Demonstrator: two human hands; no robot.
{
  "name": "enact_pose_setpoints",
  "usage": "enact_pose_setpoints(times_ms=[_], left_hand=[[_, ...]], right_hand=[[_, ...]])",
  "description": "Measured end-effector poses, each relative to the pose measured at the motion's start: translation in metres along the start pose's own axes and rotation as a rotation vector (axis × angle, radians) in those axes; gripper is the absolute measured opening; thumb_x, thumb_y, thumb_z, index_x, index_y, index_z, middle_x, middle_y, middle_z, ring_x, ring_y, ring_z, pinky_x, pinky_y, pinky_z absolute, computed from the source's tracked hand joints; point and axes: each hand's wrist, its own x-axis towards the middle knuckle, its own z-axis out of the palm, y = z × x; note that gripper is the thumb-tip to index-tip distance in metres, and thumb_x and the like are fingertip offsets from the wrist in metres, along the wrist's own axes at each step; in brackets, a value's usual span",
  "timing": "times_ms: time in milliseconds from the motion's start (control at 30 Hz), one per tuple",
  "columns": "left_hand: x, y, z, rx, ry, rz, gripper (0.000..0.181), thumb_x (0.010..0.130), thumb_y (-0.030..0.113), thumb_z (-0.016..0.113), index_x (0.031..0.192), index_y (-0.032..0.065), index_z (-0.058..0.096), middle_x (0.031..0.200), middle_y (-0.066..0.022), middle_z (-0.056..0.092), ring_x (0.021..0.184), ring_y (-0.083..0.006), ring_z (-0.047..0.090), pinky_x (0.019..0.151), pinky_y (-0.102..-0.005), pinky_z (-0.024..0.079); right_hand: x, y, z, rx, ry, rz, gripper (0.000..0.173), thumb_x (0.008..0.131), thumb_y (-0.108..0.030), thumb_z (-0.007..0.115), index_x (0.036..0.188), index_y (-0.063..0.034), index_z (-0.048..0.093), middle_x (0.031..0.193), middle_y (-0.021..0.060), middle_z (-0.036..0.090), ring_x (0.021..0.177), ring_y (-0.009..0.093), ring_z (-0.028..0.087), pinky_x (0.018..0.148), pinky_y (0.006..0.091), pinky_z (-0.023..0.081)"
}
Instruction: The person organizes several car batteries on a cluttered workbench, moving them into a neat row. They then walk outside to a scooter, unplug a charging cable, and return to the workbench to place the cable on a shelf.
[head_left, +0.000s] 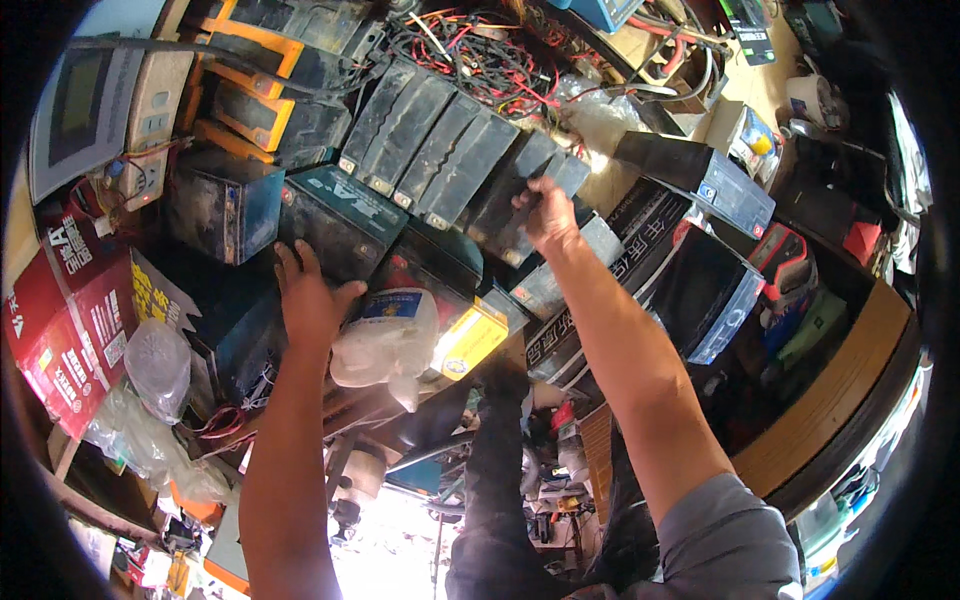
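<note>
My left hand (310, 298) rests with fingers spread against the near face of a dark rechargeable battery (341, 214). My right hand (549, 214) is above a dusty black battery (504, 199), its fingers curled; whether they touch or grip it cannot be told. Between the hands stand several grey batteries (427, 142) side by side, their terminals facing me. Another dark battery (225, 202) stands to the left. A white plastic bag (386, 337) and a yellow and white box (471, 339) lie just right of my left hand.
Tangled red and black wires (480, 64) lie behind the batteries. A red carton (67, 322) stands at the left, below a power strip (154, 120). More black batteries (701, 292) and a curved wooden edge (832, 390) are at the right. Black cartons (652, 225) lie beside my right forearm.
</note>
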Motion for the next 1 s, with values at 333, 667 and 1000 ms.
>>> enact_pose_setpoints(times_ms=[333,667,1000], left_hand=[[0.003,0.014,-0.012,0.018,-0.072,-0.079,0.106,0.063,0.046,0.08,0.141,-0.0048,0.03,0.147,-0.0335,0.02,0.13,-0.0519,0.031,0.109,-0.0455,0.032],[0.004,0.007,-0.004,0.042,-0.036,-0.024,0.106,0.063,0.047,0.079,0.14,-0.0065,0.029,0.146,-0.0349,0.02,0.13,-0.0514,0.031,0.109,-0.047,0.031],[0.001,0.0,-0.003,0.043,-0.069,-0.044,0.105,0.064,0.045,0.079,0.14,-0.0065,0.029,0.146,-0.0345,0.019,0.131,-0.0497,0.031,0.11,-0.0462,0.03]], right_hand=[[0.007,-0.007,0.01,-0.018,0.022,-0.112,0.013,0.072,-0.017,0.065,0.076,-0.0084,0.057,0.07,0.0034,0.055,0.067,0.019,0.054,0.06,0.0334,0.038],[-0.005,0.047,0.001,0.106,-0.116,-0.005,0.013,0.071,-0.016,0.067,0.077,-0.0083,0.057,0.075,0.0056,0.055,0.077,0.023,0.054,0.077,0.0343,0.041],[-0.101,0.009,0.013,-0.853,-0.041,-0.088,0.027,0.08,-0.011,0.061,0.103,0.0034,0.063,0.093,0.0118,0.067,0.082,0.021,0.058,0.076,0.0361,0.046]])
